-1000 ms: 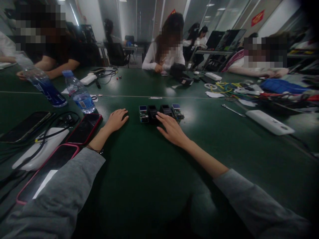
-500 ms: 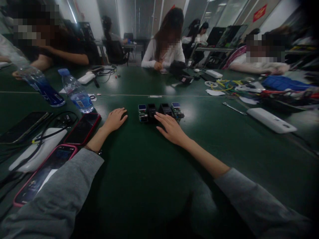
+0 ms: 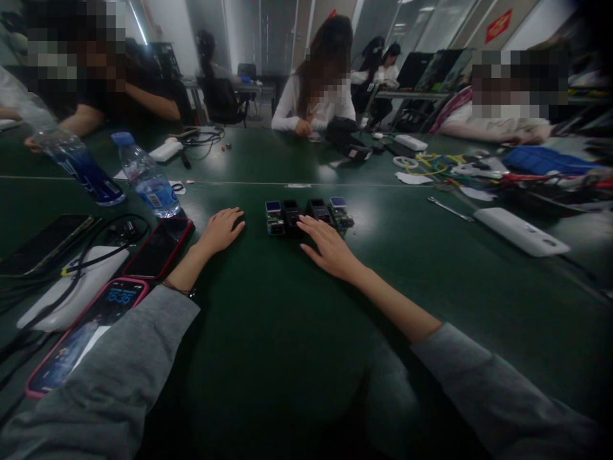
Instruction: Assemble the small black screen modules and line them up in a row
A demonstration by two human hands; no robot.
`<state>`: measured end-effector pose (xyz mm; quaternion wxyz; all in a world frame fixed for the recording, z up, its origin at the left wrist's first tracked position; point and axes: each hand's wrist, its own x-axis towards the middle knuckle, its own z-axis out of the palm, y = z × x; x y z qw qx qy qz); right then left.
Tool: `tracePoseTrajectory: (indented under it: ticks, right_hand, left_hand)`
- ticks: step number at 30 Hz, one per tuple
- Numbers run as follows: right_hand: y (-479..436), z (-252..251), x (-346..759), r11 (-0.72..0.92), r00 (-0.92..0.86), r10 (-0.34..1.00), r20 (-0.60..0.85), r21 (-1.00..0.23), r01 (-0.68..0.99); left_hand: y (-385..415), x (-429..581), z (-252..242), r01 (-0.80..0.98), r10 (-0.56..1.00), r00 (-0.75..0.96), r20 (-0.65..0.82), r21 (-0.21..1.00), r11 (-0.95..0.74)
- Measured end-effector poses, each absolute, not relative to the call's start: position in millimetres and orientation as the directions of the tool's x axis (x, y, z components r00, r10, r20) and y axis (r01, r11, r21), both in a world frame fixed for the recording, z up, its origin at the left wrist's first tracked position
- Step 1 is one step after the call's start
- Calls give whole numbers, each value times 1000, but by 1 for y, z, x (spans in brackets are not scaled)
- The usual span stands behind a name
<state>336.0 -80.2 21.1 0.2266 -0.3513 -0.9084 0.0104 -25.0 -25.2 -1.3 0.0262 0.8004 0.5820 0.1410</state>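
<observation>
Several small electronic modules stand in a row on the dark green table [image 3: 249, 306]. At each end is a circuit board with a small screen, the left board [image 3: 274, 218] and the right board [image 3: 339, 211]. Between them are two black box-shaped modules, the left black module [image 3: 290, 209] and the right black module [image 3: 317, 207]. My right hand [image 3: 326, 248] reaches over the front of the black modules, fingers stretched out; whether the fingertips touch them I cannot tell. My left hand [image 3: 221, 230] lies on the table left of the row, fingers extended, holding nothing.
Left of me are a red-edged phone [image 3: 160, 248], a pink-cased phone [image 3: 90, 338], a white power strip [image 3: 71, 287] with cables and a water bottle [image 3: 146, 176]. On the right are a wrench [image 3: 450, 209] and another white power strip [image 3: 522, 231]. Several people sit opposite.
The pink-cased phone's screen has brightened and now shows a clock. The people at the far left and far right have shifted slightly. My hands and the modules have not moved.
</observation>
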Motion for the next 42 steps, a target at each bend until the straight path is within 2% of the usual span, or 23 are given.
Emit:
tracePoseTrajectory:
  ticks: [5,10,16,42]
  right_hand:
    - [-80,19,336,669,-536,691,484,-147,729]
    - [-71,10,342,535,-368,772,518,-218,816]
    - [-68,8,343,576,-428,768,477,-221,787]
    - [-62,7,345,592,-444,779,442,-285,754]
  left_hand:
    - [-25,-26,-2,923,937,287,200,205,-326]
    - [-27,-25,0,924,936,284,206,201,-325]
    - [-27,-23,2,927,942,283,180,198,-317]
    - [-26,-24,0,923,939,284,194,209,-322]
